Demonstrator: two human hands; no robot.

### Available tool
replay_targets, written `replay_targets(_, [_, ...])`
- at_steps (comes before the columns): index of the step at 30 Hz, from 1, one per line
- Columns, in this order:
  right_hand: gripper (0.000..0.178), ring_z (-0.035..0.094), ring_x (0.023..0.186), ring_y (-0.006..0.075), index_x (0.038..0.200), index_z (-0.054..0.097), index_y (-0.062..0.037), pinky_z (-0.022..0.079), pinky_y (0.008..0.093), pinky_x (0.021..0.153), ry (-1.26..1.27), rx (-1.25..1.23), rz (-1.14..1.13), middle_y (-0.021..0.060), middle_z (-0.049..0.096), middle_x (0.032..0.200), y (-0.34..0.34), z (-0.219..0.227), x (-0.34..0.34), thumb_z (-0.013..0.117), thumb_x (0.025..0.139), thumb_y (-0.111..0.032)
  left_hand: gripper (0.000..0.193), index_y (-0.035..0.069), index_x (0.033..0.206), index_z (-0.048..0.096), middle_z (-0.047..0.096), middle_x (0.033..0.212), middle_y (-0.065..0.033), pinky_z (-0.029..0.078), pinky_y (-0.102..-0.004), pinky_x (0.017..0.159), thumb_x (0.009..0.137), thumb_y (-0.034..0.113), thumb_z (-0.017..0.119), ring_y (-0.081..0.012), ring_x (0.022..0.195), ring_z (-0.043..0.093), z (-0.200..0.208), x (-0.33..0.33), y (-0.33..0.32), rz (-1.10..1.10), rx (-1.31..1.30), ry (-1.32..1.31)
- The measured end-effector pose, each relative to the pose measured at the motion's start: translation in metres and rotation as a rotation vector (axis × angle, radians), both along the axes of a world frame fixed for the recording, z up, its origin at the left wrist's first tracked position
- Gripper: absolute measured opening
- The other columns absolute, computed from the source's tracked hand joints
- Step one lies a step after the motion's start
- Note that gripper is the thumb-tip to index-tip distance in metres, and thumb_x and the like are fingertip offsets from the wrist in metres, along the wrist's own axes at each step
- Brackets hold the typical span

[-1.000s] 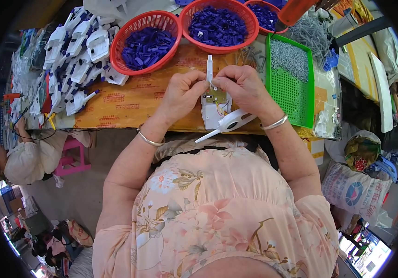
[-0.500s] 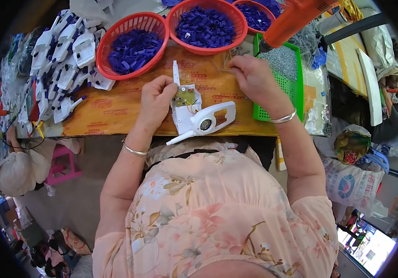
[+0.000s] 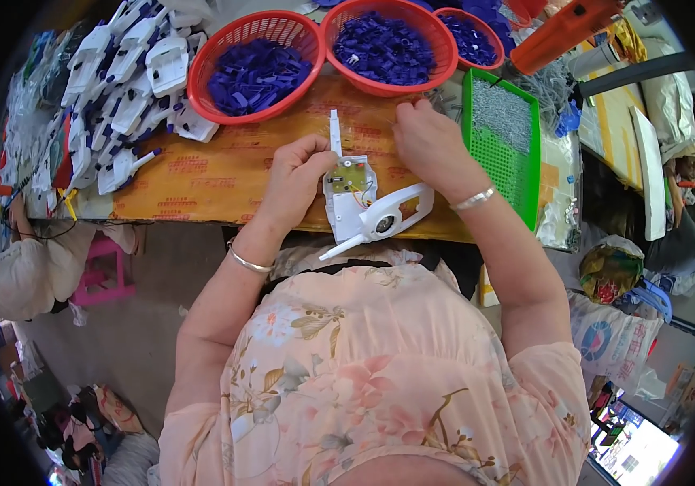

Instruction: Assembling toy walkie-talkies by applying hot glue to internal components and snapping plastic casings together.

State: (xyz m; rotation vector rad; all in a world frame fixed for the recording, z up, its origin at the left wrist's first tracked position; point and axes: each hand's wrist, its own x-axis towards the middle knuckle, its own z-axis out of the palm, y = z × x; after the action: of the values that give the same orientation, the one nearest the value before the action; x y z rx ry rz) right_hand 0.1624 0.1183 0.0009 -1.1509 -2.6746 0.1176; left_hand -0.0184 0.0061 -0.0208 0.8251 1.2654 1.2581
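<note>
The thumb and fingers of my left hand [image 3: 300, 176] pinch the left edge of a white plastic housing [image 3: 345, 215] on the table's front part. Inside the housing sits a yellow-green circuit board [image 3: 347, 179] with thin coloured wires. They run toward a white cover [image 3: 396, 212] with a looped handle and a round dark part, which lies tilted beside the housing at the table edge. My right hand [image 3: 430, 150] hovers to the right of the housing with curled fingers close together. Whatever those fingertips hold, if anything, is hidden.
Red baskets [image 3: 256, 113] of blue plastic pieces line the back. A green tray [image 3: 535, 146] of small metal parts stands right, below an orange-red power tool [image 3: 562, 36]. White-and-blue assembled units [image 3: 133, 105] are heaped left. A person sits far left by a pink stool [image 3: 104, 271].
The whole view has shifted, so the table things appear farther right. My right hand has moved left, away from the green tray and toward the housing. My left hand keeps its pinch.
</note>
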Motion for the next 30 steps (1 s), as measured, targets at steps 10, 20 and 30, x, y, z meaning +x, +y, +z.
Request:
replay_targets(10, [0.012,0.058,0.064,0.0186,0.085,0.061,0.0034,0.045,0.0279,0.060,0.658,-0.621,0.270,0.0101,0.062,0.074,-0.027,0.044,0.005,0.055,0.082,-0.007,0.017,0.003,0.096,0.060,0.058,0.078,0.0012,0.038,-0.0164,0.048,0.085,0.012,0.051,-0.0043,0.062,0.053,0.009,0.005,0.008,-0.189,-0.109,-0.377])
replay_targets(20, [0.010,0.052,0.074,0.0033,0.090,0.060,0.0021,0.044,0.0195,0.065,0.712,-1.067,0.134,-0.0014,0.059,0.080,-0.017,0.020,-0.008,0.058,0.084,-0.005,0.016,0.006,0.096,0.062,0.057,0.071,0.0028,0.036,-0.0176,0.041,0.089,0.017,0.052,-0.0037,0.055,0.050,0.014,0.011,0.010,-0.128,-0.198,-0.332])
replay_targets(30, [0.007,0.054,0.069,0.0037,0.087,0.062,0.0015,0.046,0.0203,0.060,0.957,-1.002,0.046,-0.0009,0.061,0.077,-0.021,0.018,-0.012,0.061,0.084,-0.005,0.016,0.004,0.097,0.061,0.062,0.082,-0.0032,0.052,-0.0243,0.054,0.089,0.016,0.054,-0.0103,0.064,0.061,0.013,0.007,0.012,-0.172,-0.236,-0.352])
